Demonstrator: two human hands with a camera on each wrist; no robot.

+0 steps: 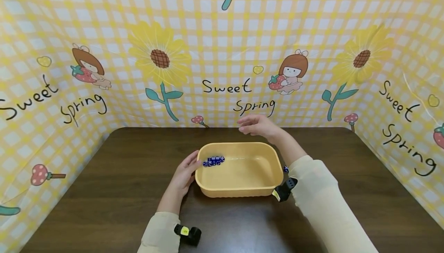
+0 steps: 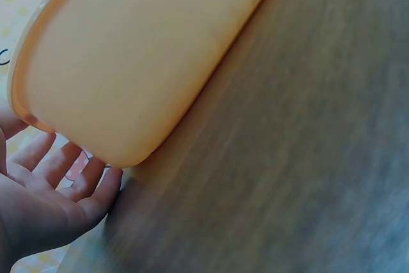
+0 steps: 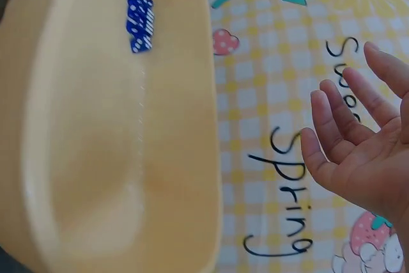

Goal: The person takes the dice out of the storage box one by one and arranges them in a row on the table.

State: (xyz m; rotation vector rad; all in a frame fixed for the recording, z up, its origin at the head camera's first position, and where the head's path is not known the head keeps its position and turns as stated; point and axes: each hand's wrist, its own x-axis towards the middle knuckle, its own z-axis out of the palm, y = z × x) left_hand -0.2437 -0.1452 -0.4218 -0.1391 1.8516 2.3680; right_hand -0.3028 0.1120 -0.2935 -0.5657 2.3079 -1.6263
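Note:
A yellow plastic basin (image 1: 239,189) with rounded corners stands at the middle of the brown table. Inside it, toward the left end, several blue dice (image 1: 213,161) with white pips lie bunched together. My left hand (image 1: 182,174) grips the basin's left end, thumb at the rim and fingers along the outer wall (image 2: 108,94). Above the basin's far right side hovers my right hand (image 1: 260,126), its fingers relaxed and slightly bent. Nothing is in that hand (image 3: 364,139) in the right wrist view.
Another blue die (image 1: 286,169) lies just right of the basin, partly hidden by the right sleeve (image 1: 313,180). A checked yellow-and-white cloth (image 1: 222,52) hangs behind and along both sides of the table (image 1: 104,206).

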